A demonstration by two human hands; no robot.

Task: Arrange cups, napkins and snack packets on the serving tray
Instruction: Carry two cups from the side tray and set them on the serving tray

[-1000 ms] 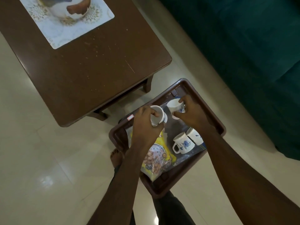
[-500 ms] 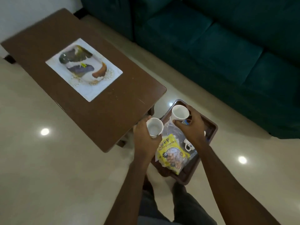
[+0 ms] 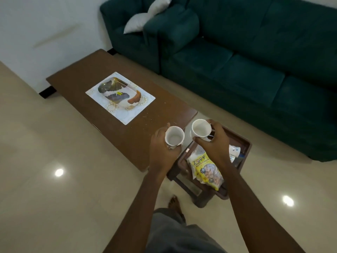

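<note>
A white cup is gripped in the left hand, and a second white cup is gripped in the right hand; both are held upright, mouths up, side by side but apart. Compared with half a second ago, the cups have been raised higher above the brown serving tray, and the left cup is now seen over the near end of the wooden desk. On the tray, the yellow snack packet has stayed in place, with further white cups lying beside it near the far rim. A printed mat is seen further along the desk, and more of the green sofa has come into view behind.
</note>
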